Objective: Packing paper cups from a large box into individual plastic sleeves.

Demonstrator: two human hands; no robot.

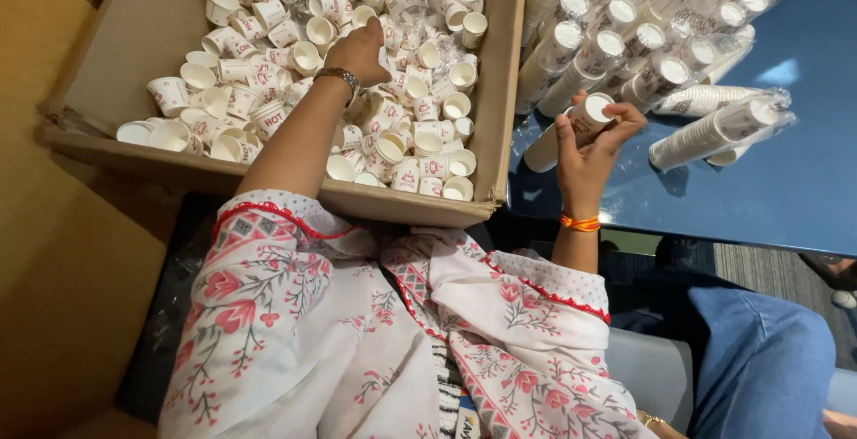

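My left hand (360,50), with a metal watch on its wrist, reaches down into a large cardboard box (134,24) among several loose small white paper cups (420,140) with red print. Its fingers are curled on the cups; what they grip is hidden. My right hand (591,140), with an orange thread at the wrist, holds a long stack of nested paper cups (571,127) over the edge of a blue table (786,180). The stack points up and to the right.
Many wrapped sleeves of stacked cups (643,20) lie on the blue table at top right, and more sleeves (714,131) lie beside my right hand. A person's leg in blue jeans (759,359) is at lower right. Brown floor lies to the left.
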